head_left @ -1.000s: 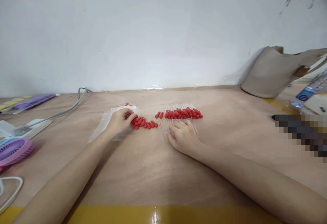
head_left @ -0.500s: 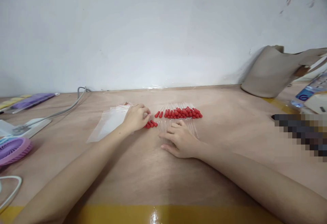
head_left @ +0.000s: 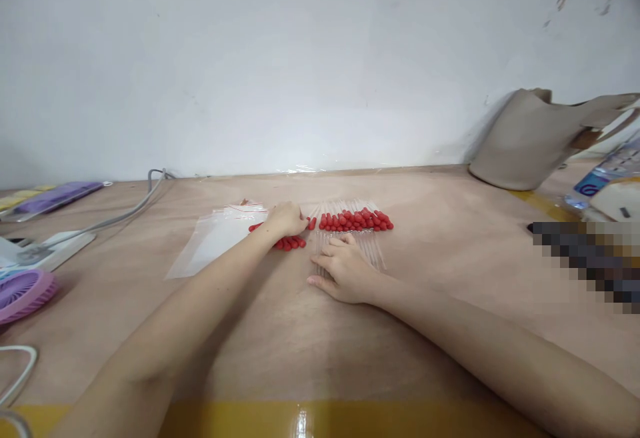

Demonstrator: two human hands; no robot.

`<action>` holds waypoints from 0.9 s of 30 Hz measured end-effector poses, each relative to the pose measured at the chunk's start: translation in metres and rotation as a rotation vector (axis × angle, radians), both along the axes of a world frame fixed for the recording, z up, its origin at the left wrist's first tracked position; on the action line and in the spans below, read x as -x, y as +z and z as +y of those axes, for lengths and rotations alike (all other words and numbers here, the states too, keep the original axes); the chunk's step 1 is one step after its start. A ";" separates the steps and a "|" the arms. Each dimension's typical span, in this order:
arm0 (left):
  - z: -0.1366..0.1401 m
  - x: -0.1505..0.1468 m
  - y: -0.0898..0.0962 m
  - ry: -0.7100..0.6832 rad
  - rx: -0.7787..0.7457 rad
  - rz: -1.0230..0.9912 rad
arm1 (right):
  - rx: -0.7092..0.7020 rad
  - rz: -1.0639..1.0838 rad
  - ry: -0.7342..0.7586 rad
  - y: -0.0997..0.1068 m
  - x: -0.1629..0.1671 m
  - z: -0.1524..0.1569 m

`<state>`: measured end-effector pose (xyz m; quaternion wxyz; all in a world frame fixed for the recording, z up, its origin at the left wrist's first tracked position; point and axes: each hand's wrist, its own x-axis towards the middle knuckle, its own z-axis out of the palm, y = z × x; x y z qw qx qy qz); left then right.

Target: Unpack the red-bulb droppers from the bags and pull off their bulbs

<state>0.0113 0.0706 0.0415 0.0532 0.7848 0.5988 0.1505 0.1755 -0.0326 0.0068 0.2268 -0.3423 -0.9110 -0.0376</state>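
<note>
Loosely spread right grip over rods, curled left grip by bulbs

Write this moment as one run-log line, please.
left hand: at red bulbs | right hand: over clear tubes | bag: flat on table

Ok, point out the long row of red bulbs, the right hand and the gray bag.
Long row of red bulbs [head_left: 356, 220]: head view, middle of the row.
Right hand [head_left: 347, 271]: head view, back of the hand.
Gray bag [head_left: 517, 141]: head view, its side.
</note>
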 end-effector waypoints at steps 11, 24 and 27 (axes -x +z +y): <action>-0.062 0.025 -0.001 -0.208 -0.557 0.268 | -0.256 0.344 -0.138 -0.008 -0.051 -0.006; -0.102 0.021 -0.042 -0.614 -0.582 -0.067 | -0.245 0.189 -0.003 -0.012 -0.049 -0.004; -0.102 0.018 -0.036 -0.592 -0.598 0.002 | -0.228 0.184 0.029 -0.012 -0.048 -0.004</action>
